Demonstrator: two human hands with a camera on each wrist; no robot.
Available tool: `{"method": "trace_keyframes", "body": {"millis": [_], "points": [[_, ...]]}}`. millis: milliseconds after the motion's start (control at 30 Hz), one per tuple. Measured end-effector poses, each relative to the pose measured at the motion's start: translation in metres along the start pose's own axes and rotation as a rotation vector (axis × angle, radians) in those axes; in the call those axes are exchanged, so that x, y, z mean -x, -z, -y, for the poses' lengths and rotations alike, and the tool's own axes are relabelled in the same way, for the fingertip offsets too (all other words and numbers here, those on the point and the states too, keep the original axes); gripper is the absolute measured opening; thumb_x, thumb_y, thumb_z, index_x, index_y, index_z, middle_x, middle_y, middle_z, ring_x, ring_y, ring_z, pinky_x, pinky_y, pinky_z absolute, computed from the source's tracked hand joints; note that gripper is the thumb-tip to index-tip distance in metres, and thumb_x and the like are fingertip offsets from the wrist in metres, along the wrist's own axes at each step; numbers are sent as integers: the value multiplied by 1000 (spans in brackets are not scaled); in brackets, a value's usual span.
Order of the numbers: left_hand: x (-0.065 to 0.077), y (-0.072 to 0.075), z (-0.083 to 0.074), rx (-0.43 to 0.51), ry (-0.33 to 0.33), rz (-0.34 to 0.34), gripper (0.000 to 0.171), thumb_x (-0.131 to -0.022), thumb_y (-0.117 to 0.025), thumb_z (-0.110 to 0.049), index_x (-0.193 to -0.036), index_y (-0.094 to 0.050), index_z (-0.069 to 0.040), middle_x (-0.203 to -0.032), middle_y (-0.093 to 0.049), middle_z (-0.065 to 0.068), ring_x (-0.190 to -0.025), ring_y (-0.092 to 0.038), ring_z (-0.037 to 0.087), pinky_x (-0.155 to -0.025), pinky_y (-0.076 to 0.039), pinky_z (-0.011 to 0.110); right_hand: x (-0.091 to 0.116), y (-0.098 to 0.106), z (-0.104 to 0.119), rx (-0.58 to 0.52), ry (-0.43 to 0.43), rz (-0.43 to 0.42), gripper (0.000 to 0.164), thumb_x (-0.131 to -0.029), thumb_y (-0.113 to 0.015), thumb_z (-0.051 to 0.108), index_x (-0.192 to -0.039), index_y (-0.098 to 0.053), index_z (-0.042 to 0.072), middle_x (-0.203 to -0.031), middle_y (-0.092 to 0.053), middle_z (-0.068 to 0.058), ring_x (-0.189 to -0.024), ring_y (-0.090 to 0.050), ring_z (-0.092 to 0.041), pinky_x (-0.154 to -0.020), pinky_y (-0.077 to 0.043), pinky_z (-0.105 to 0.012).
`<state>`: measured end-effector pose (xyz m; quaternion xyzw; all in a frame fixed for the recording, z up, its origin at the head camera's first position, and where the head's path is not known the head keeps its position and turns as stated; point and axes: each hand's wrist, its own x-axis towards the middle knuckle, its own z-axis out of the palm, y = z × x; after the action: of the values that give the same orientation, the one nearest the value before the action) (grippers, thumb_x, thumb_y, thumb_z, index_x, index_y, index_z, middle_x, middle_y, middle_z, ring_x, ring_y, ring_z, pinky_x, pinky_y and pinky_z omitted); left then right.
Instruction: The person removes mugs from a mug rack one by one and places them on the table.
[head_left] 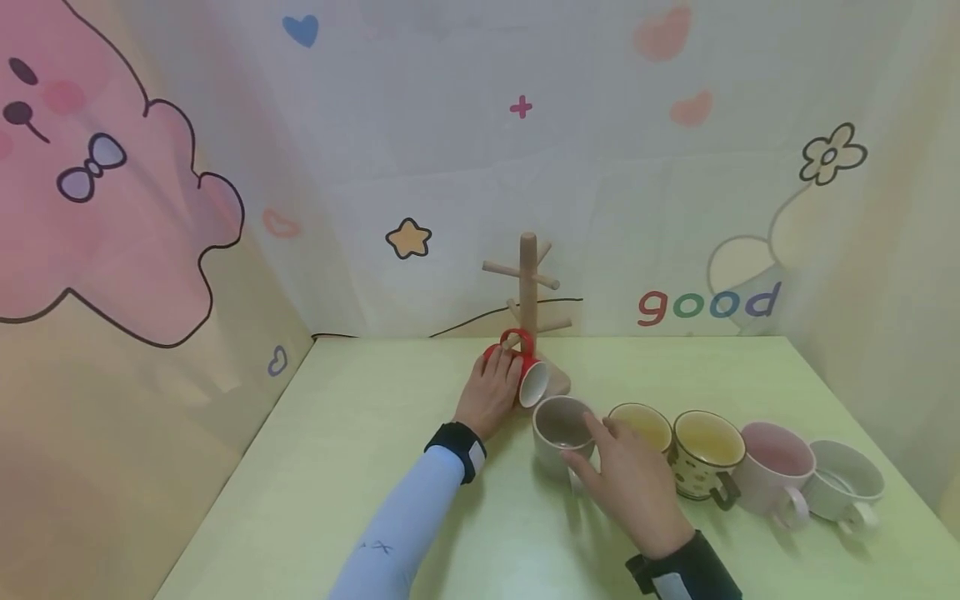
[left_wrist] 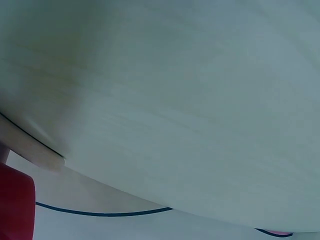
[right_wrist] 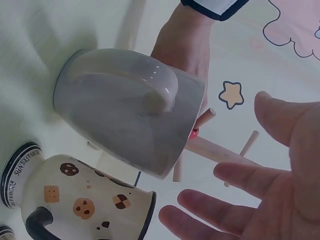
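A red mug [head_left: 534, 385] with a white inside lies tilted low on a wooden mug stand [head_left: 528, 287], its handle around a lower peg. My left hand [head_left: 487, 396] grips the mug's body from the left; only a red part of the mug [left_wrist: 16, 202] shows in the left wrist view. A grey mug [head_left: 551, 454] stands upright in front of the stand. My right hand [head_left: 633, 483] is held at its right side, thumb and fingers spread. The right wrist view shows those fingers apart from the grey mug [right_wrist: 125, 120].
Right of the grey mug stand a yellow-lined mug [head_left: 641, 423] partly behind my right hand, a patterned mug [head_left: 693, 471] with a dark handle, a pink mug [head_left: 761, 483] and a pale wide mug [head_left: 832, 496]. A printed cloth [head_left: 420, 150] hangs behind the table [head_left: 337, 400].
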<state>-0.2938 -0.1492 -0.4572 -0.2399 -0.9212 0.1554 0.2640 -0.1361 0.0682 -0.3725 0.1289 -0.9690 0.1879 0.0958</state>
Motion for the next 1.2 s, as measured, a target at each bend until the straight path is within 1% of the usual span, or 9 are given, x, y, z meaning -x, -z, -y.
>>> {"method": "trace_keyframes", "body": {"millis": [133, 300, 400, 500, 633, 767, 900, 1033, 1200], "points": [[0, 0, -1, -11, -12, 12, 81, -78, -86, -26, -140, -38, -5, -145, -44, 19, -136, -41, 34, -109, -38, 49, 1, -1, -1, -7, -9, 5, 65, -92, -67, 45, -140, -55, 3, -126, -59, -30, -109, -60, -46, -83, -52, -60], [3, 3, -1, -12, -20, 9, 77, -82, -83, -25, -140, -38, -2, -142, -46, 21, -134, -44, 34, -107, -40, 49, 2, -2, -2, -23, -10, 9, 65, -92, -68, 44, -139, -55, 2, -127, -58, -30, -109, -60, -46, -82, -52, -60], [5, 6, 0, -11, -19, 10, 77, -83, -83, -26, -141, -38, -1, -141, -46, 21, -134, -45, 34, -106, -41, 49, 1, -2, -3, -29, -10, 5, 65, -91, -69, 44, -139, -55, 2, -126, -58, -30, -109, -61, -45, -82, -52, -60], [8, 10, 1, 0, -8, 4, 80, -82, -83, -28, -142, -37, -1, -142, -46, 21, -134, -45, 34, -107, -40, 48, 1, -2, -3, -33, 2, -15, 65, -91, -70, 44, -138, -56, 1, -125, -59, -30, -107, -61, -45, -81, -53, -59], [13, 17, 4, 17, -5, -22, 81, -81, -84, -30, -141, -38, -1, -141, -46, 21, -133, -46, 34, -106, -41, 47, 3, -2, -4, -36, 17, -36, 64, -91, -70, 43, -136, -57, 0, -123, -60, -30, -105, -62, -45, -78, -53, -59], [19, 24, 8, 9, -16, -40, 79, -83, -81, -34, -140, -39, -1, -141, -47, 21, -131, -47, 33, -105, -43, 46, 3, -2, -4, -37, 12, -34, 64, -91, -70, 43, -136, -57, 0, -124, -59, -30, -105, -62, -45, -77, -54, -58], [25, 30, 11, 12, -19, -46, 80, -83, -81, -38, -140, -39, -1, -142, -47, 21, -131, -47, 33, -105, -43, 46, 3, -1, -4, -35, 3, -26, 64, -91, -69, 44, -137, -57, 1, -125, -59, -30, -106, -62, -45, -77, -54, -59], [32, 34, 14, 62, -10, -60, 85, -79, -84, -38, -140, -38, 0, -141, -47, 21, -131, -47, 33, -106, -42, 46, 3, -1, -6, -39, -1, -20, 65, -91, -69, 44, -138, -56, 1, -125, -59, -29, -105, -62, -44, -77, -54, -58], [43, 36, 16, 138, 14, -107, 93, -73, -89, -38, -140, -38, 0, -139, -49, 20, -129, -48, 33, -105, -43, 45, 3, -2, -10, -48, 19, -51, 63, -91, -71, 42, -136, -57, 1, -120, -62, -26, -99, -64, -40, -73, -55, -54]]}}
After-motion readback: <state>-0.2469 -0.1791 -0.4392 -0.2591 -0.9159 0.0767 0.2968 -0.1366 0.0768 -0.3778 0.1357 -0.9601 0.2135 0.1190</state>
